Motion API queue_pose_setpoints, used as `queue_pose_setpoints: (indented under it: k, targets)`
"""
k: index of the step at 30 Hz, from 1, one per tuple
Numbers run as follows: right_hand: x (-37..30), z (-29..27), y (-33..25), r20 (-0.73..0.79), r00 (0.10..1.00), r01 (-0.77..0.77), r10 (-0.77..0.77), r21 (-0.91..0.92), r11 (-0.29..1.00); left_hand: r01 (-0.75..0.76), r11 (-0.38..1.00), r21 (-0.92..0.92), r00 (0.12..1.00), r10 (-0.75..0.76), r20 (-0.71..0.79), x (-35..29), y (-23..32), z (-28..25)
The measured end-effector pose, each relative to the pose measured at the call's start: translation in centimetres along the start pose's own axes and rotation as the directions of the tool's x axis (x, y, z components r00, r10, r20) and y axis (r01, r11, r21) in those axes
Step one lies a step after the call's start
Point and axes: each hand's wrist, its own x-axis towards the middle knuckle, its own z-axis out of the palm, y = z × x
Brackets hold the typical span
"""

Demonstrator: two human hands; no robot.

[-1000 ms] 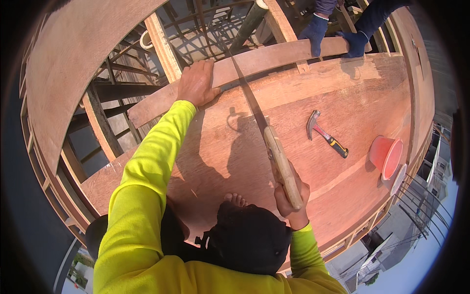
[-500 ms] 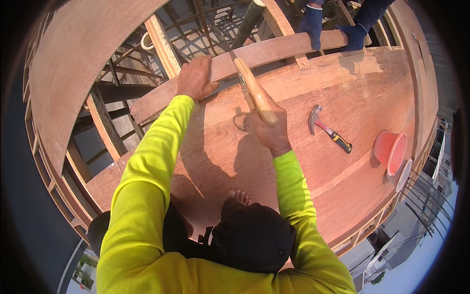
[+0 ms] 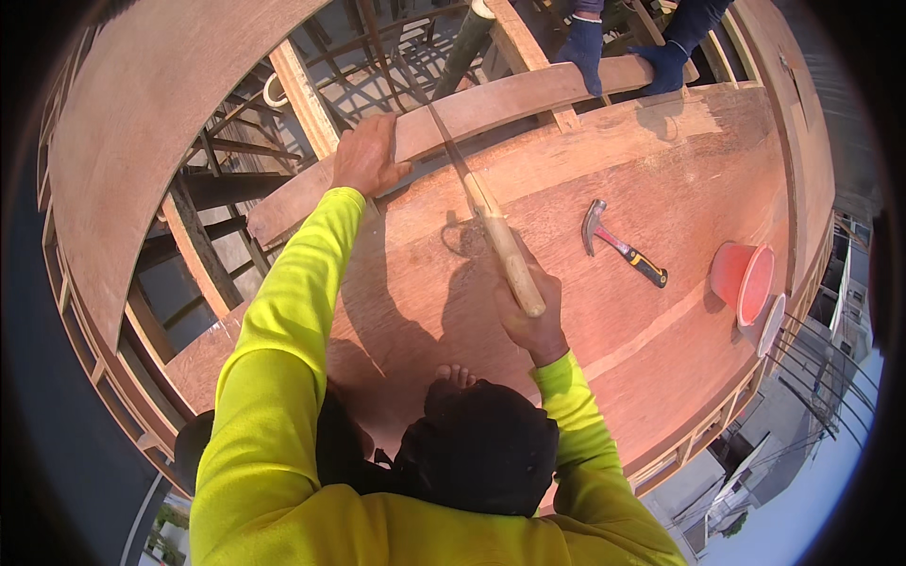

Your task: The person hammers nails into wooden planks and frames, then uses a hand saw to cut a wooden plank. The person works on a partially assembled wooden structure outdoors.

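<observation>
A long strip of plywood (image 3: 491, 104) lies across the gap beyond the plywood deck. My left hand (image 3: 369, 156) grips it left of the cut, fingers over its far edge and thumb on the near side. In my right hand (image 3: 531, 304) is the pale wooden handle of a handsaw (image 3: 505, 247). The saw's narrow blade crosses the strip and reaches out over its far edge. At the far right a co-worker's two dark blue gloved hands (image 3: 582, 52) hold the strip's other end.
A claw hammer (image 3: 623, 243) lies on the plywood deck (image 3: 661, 189), right of my saw hand. Farther right are a red bucket (image 3: 741, 278) and a whitish container. Open framing with wooden beams (image 3: 203, 245) drops away at left and beyond the strip. My bare foot (image 3: 456, 375) rests on the deck.
My right hand has drawn the saw back toward me, so more blade shows on the near side of the strip. My left hand and the co-worker's gloved hands keep their hold.
</observation>
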Motion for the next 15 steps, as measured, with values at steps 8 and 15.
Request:
queue_pose_setpoints:
  k: [8,15]
  targets:
    - [3.2,1.2,-0.1,-0.025,0.986,-0.166,0.166,0.009,0.986,-0.018,0.999,-0.039,1.000,0.019,0.025,-0.5,0.9,-0.1]
    - [1.3,0.5,-2.6,-0.044,0.996,-0.087,0.083,-0.091,0.992,-0.023,0.987,-0.156,0.998,0.013,-0.064,-2.7,2.6,-0.9]
